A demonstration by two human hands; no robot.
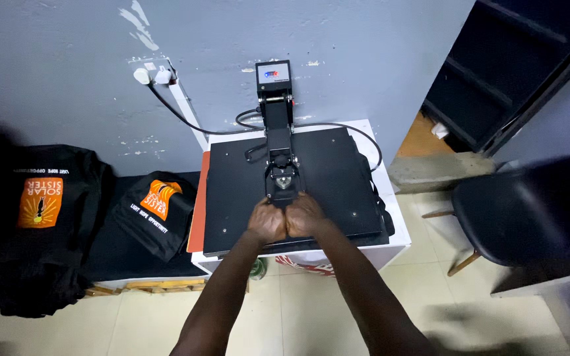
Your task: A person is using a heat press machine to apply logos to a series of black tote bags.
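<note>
Fingers of the left hand and right hand curl shut side by side around the handle of the heat press, likely for leverage. The handle runs toward 12 o'clock from the knuckles; black shirts lie at 9 o'clock.

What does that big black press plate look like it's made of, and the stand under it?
The press plate looks like metal with a matte black coat: flat, rigid, dotted with small screws. The stand looks like white painted or laminated board, though its edge alone shows. Both hands, left hand and right hand, grip the handle.
</note>
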